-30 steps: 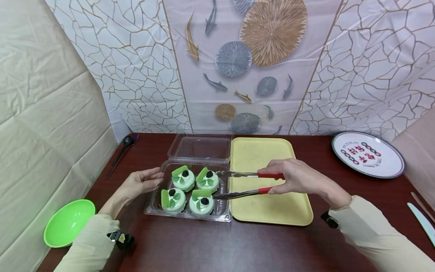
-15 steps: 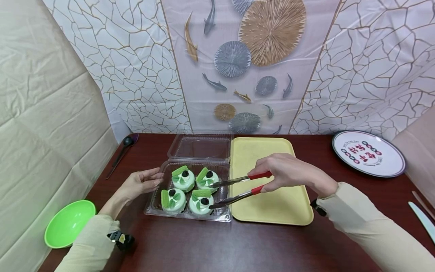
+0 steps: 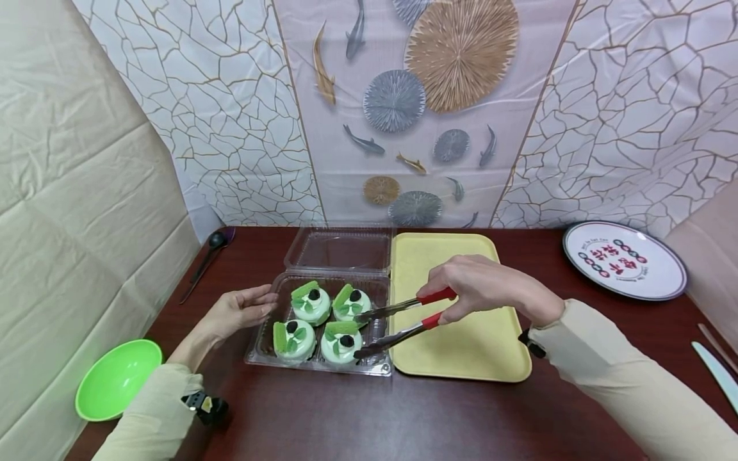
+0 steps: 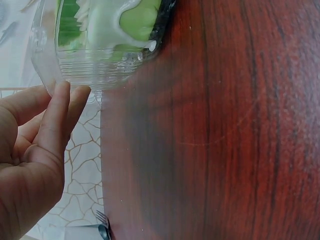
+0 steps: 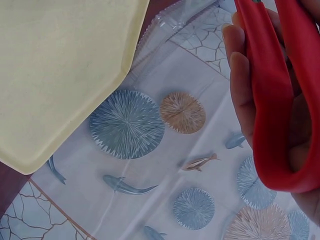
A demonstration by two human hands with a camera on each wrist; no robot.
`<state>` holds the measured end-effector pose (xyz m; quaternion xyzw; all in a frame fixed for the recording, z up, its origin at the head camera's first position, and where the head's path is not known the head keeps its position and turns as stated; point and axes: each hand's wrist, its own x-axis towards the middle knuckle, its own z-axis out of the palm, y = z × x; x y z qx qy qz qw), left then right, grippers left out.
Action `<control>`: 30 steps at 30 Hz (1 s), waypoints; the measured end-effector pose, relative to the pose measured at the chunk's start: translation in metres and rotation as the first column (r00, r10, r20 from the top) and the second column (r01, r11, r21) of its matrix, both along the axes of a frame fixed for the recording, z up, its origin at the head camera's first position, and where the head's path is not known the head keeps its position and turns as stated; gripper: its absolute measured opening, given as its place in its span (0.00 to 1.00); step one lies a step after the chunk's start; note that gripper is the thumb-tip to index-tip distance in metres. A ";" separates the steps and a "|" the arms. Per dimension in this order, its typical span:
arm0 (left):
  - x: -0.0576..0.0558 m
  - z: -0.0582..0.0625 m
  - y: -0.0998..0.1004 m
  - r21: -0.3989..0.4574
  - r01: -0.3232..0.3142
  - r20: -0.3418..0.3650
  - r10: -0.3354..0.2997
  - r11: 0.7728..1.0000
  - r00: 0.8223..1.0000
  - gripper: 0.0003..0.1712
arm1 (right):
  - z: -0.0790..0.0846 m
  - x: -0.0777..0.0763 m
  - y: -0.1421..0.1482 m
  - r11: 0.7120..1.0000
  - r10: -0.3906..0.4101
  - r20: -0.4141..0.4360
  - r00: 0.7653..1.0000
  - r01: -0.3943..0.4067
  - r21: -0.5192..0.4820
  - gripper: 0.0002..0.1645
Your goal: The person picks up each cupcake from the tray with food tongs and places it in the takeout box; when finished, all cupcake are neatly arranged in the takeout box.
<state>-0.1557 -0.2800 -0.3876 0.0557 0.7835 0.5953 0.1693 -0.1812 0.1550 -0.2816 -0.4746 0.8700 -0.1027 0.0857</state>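
A clear plastic clamshell box (image 3: 259,352) lies with its lid back. Several pale green cream cakes, each topped with a blackberry and leaves, sit inside, one of them the front-right cake (image 3: 340,351). At the box's left edge my left hand (image 3: 236,312) holds the rim by the fingertips, as the left wrist view shows. My right hand (image 3: 484,288) grips red-handled tongs (image 3: 403,333) with arms spread. One tong tip is by the front-right cake's right side, the other between the two right-hand cakes. In the right wrist view the red handle (image 5: 272,115) lies against the palm and fingers.
A yellow tray (image 3: 461,358) lies right of the box, under the tongs and right hand. A green bowl (image 3: 118,378) is front left, and spoon-like utensils (image 3: 214,246) are back left. A white plate (image 3: 657,266) leans back right. A knife (image 3: 715,371) lies at the right edge.
My right hand has moved left and slightly forward with the tongs, bringing their tips down over the box beside the right-hand cakes. My left hand has stayed at the box's edge.
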 end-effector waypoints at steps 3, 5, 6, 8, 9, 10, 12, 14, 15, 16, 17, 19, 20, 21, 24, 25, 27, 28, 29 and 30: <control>-0.001 0.000 0.000 -0.002 0.000 -0.003 0.000 1.000 1.000 0.37 | 0.002 0.000 -0.002 1.000 -0.009 0.018 1.000 0.009 0.003 0.22; -0.001 0.000 0.000 0.000 -0.001 -0.004 0.001 1.000 1.000 0.37 | 0.003 0.000 -0.003 1.000 -0.007 0.023 1.000 0.007 0.005 0.22; -0.002 0.000 0.000 0.001 -0.002 -0.004 0.002 1.000 1.000 0.38 | 0.004 0.000 -0.003 1.000 -0.005 0.026 1.000 0.005 0.006 0.21; -0.002 0.000 0.001 0.005 0.003 -0.004 -0.003 1.000 1.000 0.38 | 0.004 -0.001 -0.005 1.000 0.001 0.027 1.000 -0.001 0.010 0.21; -0.002 0.000 0.001 0.008 0.003 -0.003 -0.003 1.000 1.000 0.38 | 0.005 -0.001 -0.006 1.000 0.003 0.027 1.000 -0.004 0.012 0.20; -0.002 0.000 0.001 0.012 0.003 -0.004 -0.003 1.000 1.000 0.37 | 0.005 -0.001 -0.006 1.000 0.005 0.026 1.000 -0.006 0.015 0.20; -0.002 0.000 0.002 0.018 0.005 -0.003 -0.005 1.000 1.000 0.37 | 0.005 -0.001 -0.008 1.000 0.005 0.027 1.000 -0.006 0.020 0.20; -0.001 0.000 0.002 0.023 0.005 -0.002 -0.005 1.000 1.000 0.37 | 0.004 -0.002 -0.010 1.000 0.006 0.021 1.000 -0.006 0.022 0.20; -0.001 0.000 0.002 0.024 0.005 -0.002 -0.005 1.000 1.000 0.37 | 0.004 -0.002 -0.010 1.000 0.007 0.018 1.000 -0.007 0.022 0.20; -0.001 0.000 0.002 0.025 0.006 -0.003 -0.006 1.000 1.000 0.37 | 0.003 -0.002 -0.011 1.000 0.009 0.015 1.000 -0.009 0.021 0.20; -0.001 0.000 0.002 0.025 0.006 -0.003 -0.006 1.000 1.000 0.37 | 0.002 -0.002 -0.011 1.000 0.013 0.010 1.000 -0.013 0.019 0.20; -0.001 0.001 0.002 0.024 0.006 -0.003 -0.006 1.000 1.000 0.37 | 0.000 -0.002 -0.013 1.000 0.019 0.002 1.000 -0.019 0.013 0.19; -0.001 0.001 0.002 0.024 0.004 -0.003 -0.004 1.000 1.000 0.37 | -0.001 -0.002 -0.013 1.000 0.022 0.001 1.000 -0.022 0.010 0.19; -0.001 0.001 0.002 0.024 0.002 -0.003 -0.002 1.000 1.000 0.37 | -0.003 -0.003 -0.014 1.000 0.022 0.000 1.000 -0.022 0.008 0.20; 0.000 0.000 0.002 0.020 -0.001 -0.005 0.001 1.000 1.000 0.37 | -0.007 -0.003 -0.015 1.000 0.017 0.005 1.000 -0.017 0.001 0.20; 0.000 0.000 0.002 0.018 -0.001 -0.005 0.001 1.000 1.000 0.37 | -0.008 -0.003 -0.015 1.000 0.015 0.007 1.000 -0.015 0.000 0.20; 0.000 0.000 0.003 0.017 -0.001 -0.007 0.001 1.000 1.000 0.37 | -0.011 -0.003 -0.015 1.000 0.010 0.012 1.000 -0.010 -0.003 0.21; 0.000 0.000 0.003 0.017 -0.001 -0.007 0.001 1.000 1.000 0.37 | -0.013 -0.003 -0.015 1.000 0.009 0.015 1.000 -0.009 -0.006 0.21; 0.000 0.000 0.003 0.017 0.001 -0.006 -0.001 1.000 1.000 0.37 | -0.014 -0.002 -0.015 1.000 0.009 0.016 1.000 -0.009 -0.008 0.21; 0.000 0.000 0.002 0.019 0.002 -0.004 -0.002 1.000 1.000 0.37 | -0.015 -0.002 -0.015 1.000 0.009 0.017 1.000 -0.009 -0.010 0.22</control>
